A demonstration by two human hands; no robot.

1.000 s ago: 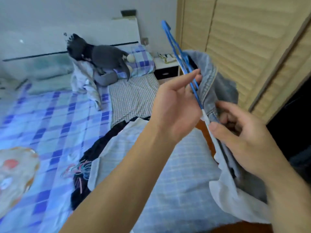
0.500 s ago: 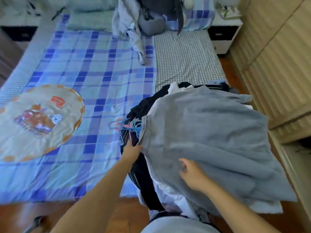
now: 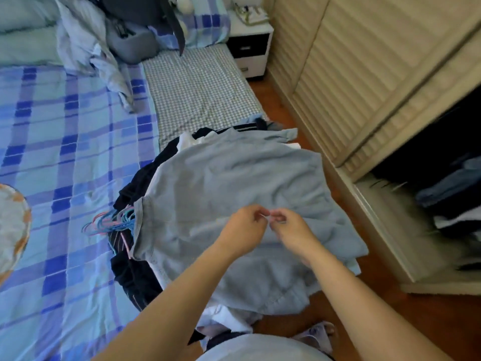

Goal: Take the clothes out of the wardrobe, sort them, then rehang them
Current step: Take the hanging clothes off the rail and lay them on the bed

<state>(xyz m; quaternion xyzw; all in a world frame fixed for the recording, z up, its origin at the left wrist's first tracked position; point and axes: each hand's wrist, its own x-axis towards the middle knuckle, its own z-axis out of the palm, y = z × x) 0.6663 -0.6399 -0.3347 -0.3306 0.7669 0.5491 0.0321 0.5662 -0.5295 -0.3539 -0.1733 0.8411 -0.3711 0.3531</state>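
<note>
Here, in the head view, a grey-blue garment [image 3: 234, 194] is lying spread over a pile of dark clothes [image 3: 135, 272] at the bed's [image 3: 65, 157] right edge, beside the open wardrobe [image 3: 390, 100]. The left hand [image 3: 243, 230] and right hand [image 3: 291, 230] are meeting above it, fingers curled, pinching something small between them. Coloured hangers [image 3: 112, 222] are poking out at the pile's left.

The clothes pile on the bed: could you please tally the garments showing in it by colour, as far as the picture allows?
Light blue-grey: 1, the top garment, spread over the pile.
Dark navy: at least 1, the dark clothes beneath it; separate pieces cannot be told apart.
White: at least 1, the white garment at the near edge.
Total: at least 3.
</note>
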